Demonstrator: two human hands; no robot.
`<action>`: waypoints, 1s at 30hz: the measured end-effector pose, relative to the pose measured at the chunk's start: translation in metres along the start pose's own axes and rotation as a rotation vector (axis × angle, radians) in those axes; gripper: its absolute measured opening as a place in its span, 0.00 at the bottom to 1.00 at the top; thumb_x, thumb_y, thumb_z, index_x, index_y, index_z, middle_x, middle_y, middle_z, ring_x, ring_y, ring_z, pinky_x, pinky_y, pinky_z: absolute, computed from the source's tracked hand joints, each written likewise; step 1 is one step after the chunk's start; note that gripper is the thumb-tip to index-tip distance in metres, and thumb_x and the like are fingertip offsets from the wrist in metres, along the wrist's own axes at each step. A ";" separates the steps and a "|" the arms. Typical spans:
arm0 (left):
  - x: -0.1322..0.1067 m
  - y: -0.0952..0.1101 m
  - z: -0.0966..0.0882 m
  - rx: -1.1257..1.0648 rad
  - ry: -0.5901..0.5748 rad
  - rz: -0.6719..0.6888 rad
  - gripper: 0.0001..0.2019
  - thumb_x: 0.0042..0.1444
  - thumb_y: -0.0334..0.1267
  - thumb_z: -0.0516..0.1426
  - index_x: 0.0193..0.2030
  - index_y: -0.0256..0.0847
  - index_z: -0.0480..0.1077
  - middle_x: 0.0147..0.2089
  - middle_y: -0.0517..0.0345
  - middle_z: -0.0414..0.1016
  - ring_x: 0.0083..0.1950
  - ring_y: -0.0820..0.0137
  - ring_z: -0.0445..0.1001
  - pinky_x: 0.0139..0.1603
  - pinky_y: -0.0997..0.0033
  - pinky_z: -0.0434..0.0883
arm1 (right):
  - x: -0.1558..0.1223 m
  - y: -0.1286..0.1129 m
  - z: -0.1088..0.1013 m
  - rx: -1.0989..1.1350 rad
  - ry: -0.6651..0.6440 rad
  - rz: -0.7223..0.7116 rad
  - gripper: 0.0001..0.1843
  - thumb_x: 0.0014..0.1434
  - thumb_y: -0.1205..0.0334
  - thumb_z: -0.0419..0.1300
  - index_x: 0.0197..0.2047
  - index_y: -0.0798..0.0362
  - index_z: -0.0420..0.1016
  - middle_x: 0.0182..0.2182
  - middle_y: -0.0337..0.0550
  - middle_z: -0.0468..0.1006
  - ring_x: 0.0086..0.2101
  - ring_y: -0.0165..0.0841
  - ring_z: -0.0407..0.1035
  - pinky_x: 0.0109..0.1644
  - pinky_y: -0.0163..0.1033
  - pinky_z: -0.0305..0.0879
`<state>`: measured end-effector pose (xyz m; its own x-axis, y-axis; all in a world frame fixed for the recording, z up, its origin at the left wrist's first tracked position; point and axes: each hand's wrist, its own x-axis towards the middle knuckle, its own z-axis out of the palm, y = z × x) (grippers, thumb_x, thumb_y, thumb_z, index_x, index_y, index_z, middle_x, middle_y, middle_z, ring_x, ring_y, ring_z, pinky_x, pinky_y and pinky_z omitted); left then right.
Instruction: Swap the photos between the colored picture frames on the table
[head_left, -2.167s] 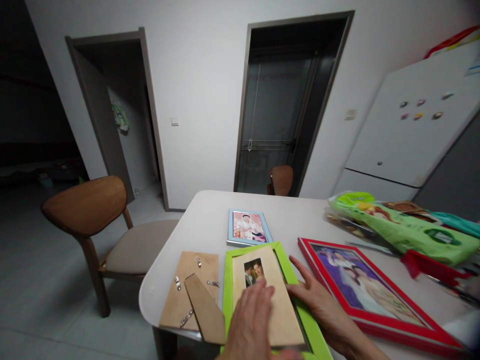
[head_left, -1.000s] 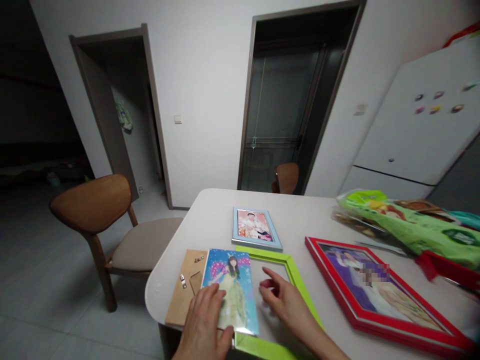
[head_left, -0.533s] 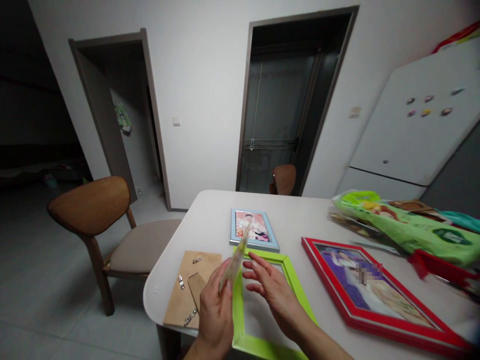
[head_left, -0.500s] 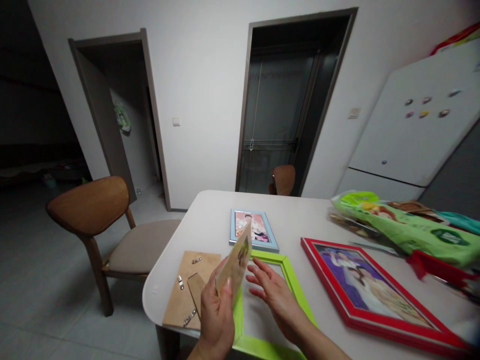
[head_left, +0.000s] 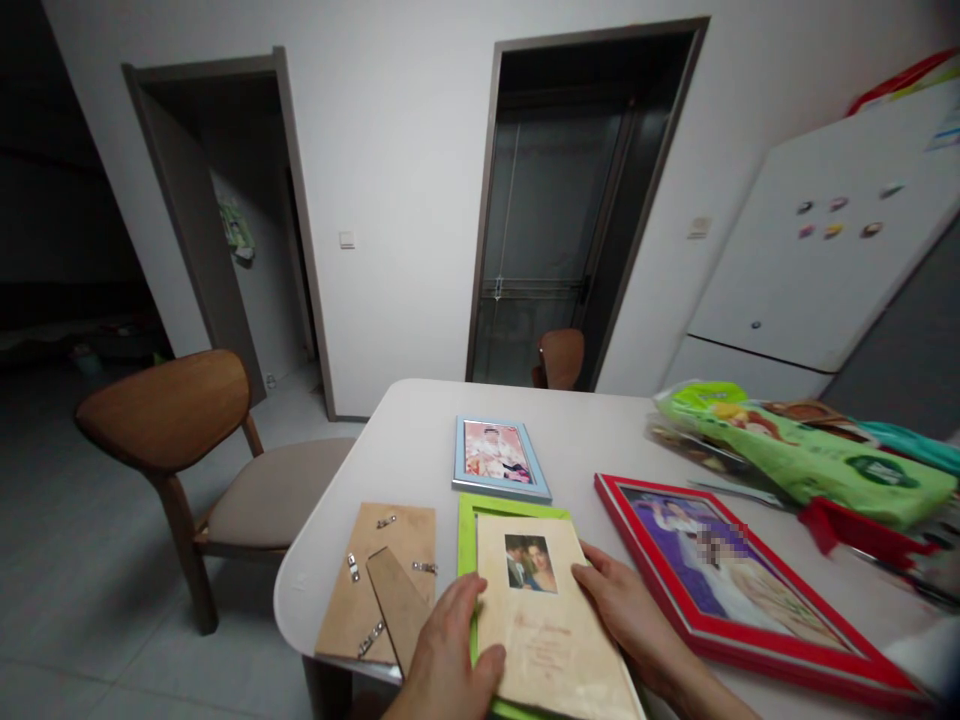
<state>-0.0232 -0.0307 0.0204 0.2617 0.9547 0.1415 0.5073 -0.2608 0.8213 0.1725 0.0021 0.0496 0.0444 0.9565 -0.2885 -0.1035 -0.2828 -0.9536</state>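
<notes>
A cream printed sheet (head_left: 536,630) with a small photo of two people lies over the lime-green picture frame (head_left: 466,535), covering most of it. My left hand (head_left: 454,640) holds the sheet's left edge, thumb and fingers along it. My right hand (head_left: 619,610) grips the opposite edge, its fingertips near the upper right. Left of the frame, a wooden backing board (head_left: 375,575) lies with its metal clips and stand leg facing up. Beyond the green frame is a light-blue framed picture (head_left: 501,455). To the right lies a large red framed photo (head_left: 739,575).
On the table's (head_left: 592,430) right side are a green plastic package (head_left: 817,450) and a red-handled tool (head_left: 855,530). A wooden chair (head_left: 169,410) stands at the left, with another chair (head_left: 561,358) behind the table. The fridge (head_left: 817,250) is at the far right.
The sheet was upright in my left hand, with my right hand open beside it. Now it is laid down over the green frame, photo side up, with both hands at its edges.
</notes>
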 end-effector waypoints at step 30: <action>-0.002 -0.003 -0.004 0.245 -0.057 0.159 0.27 0.43 0.33 0.54 0.52 0.31 0.59 0.54 0.43 0.62 0.55 0.59 0.61 0.54 0.60 0.61 | 0.027 0.010 -0.007 -0.150 0.031 -0.063 0.27 0.43 0.68 0.48 0.50 0.60 0.61 0.27 0.43 0.79 0.23 0.34 0.72 0.21 0.33 0.63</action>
<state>-0.0279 -0.0311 0.0200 0.3963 0.8912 0.2209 0.6372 -0.4401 0.6327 0.1797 0.0242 0.0322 0.0773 0.9705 -0.2284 0.0498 -0.2326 -0.9713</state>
